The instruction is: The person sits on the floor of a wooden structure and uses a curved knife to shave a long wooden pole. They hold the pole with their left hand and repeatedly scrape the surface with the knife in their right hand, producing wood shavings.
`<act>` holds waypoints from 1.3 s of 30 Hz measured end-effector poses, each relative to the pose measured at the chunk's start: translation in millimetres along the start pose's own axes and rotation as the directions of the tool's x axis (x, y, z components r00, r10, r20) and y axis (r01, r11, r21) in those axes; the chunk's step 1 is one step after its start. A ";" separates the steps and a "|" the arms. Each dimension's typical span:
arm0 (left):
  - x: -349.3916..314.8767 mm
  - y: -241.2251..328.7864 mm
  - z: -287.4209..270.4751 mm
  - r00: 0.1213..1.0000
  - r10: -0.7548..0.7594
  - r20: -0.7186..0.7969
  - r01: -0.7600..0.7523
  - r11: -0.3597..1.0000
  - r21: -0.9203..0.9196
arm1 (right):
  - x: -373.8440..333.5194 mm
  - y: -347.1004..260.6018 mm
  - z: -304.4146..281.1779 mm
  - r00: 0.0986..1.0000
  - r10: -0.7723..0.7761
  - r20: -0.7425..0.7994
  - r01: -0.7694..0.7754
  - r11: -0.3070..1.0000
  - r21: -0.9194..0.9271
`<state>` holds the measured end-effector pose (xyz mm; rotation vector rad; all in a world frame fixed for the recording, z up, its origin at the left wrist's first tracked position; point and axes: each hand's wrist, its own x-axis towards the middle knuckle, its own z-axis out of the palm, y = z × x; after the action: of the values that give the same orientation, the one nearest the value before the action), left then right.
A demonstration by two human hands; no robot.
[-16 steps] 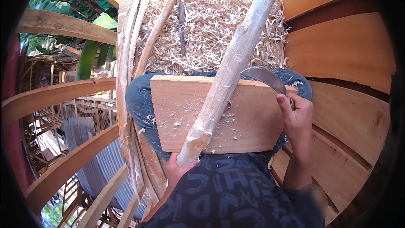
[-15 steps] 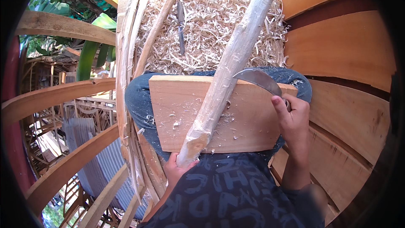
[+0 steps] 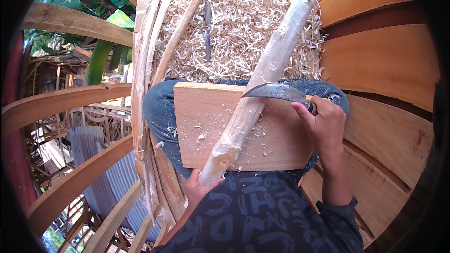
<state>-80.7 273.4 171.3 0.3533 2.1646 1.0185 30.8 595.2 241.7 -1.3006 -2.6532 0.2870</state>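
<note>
A long, peeled wooden pole (image 3: 267, 72) slants from my lap up to the top right. My left hand (image 3: 199, 186) is closed around its near end, close to my shirt. In my right hand (image 3: 323, 121) is the handle of a curved knife (image 3: 276, 91). The sickle-like blade lies across the pole, its tip reaching past the pole's left side; whether its edge touches the wood I cannot tell. Under the pole a flat wooden board (image 3: 201, 126) rests on my thighs, with small chips scattered on it.
A thick bed of curly wood shavings (image 3: 248, 28) covers the floor ahead, with a dark, narrow tool (image 3: 207, 33) lying on it. Long wooden strips (image 3: 145, 65) run along the left beside an open slatted railing (image 3: 70, 96). A plank wall (image 3: 375, 51) closes the right side.
My right hand has brought the knife leftward, so its blade now crosses the pole instead of reaching only its right edge. My left hand keeps its hold on the near end.
</note>
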 end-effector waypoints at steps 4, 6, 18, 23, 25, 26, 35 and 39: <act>-0.3 -4.7 0.8 0.998 0.061 -0.013 -0.060 0.996 0.067 | -0.6 -0.1 -2.3 1.000 0.028 0.007 -0.028 1.000 0.003; 0.0 1.4 0.8 0.999 0.045 -0.002 -0.045 0.996 0.071 | -7.4 -2.5 -2.3 0.992 0.111 0.055 -0.115 0.990 0.084; -2.7 -14.5 2.7 1.000 0.013 -0.009 -0.013 1.000 -0.013 | -31.0 -16.0 9.3 0.993 -0.070 0.091 0.067 0.997 0.034; 1.4 -6.1 3.8 1.000 0.026 -0.003 -0.026 0.999 -0.030 | -22.5 -10.9 10.8 0.996 -0.066 0.062 0.068 0.997 -0.028; 1.7 -1.2 2.5 0.999 0.042 -0.004 -0.042 0.999 -0.019 | -17.6 -6.5 11.7 1.000 -0.027 0.007 0.027 1.000 -0.012; 1.7 -1.3 2.3 0.999 0.050 -0.007 -0.050 0.999 -0.007 | -13.4 -0.4 14.8 0.998 0.008 -0.060 -0.007 1.000 0.016; 1.1 -8.1 7.1 0.999 0.031 -0.030 -0.030 0.999 0.044 | -14.4 21.8 -30.8 0.947 0.321 0.031 -0.322 0.934 0.157; -1.8 -1.4 8.0 0.999 -0.027 -0.047 0.025 0.998 -0.060 | -37.6 -20.5 -2.4 0.991 0.012 0.132 -0.025 0.995 0.098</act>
<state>-73.8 276.1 167.7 0.2745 2.1706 1.0849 38.4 553.3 246.5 -1.3182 -2.6957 0.5182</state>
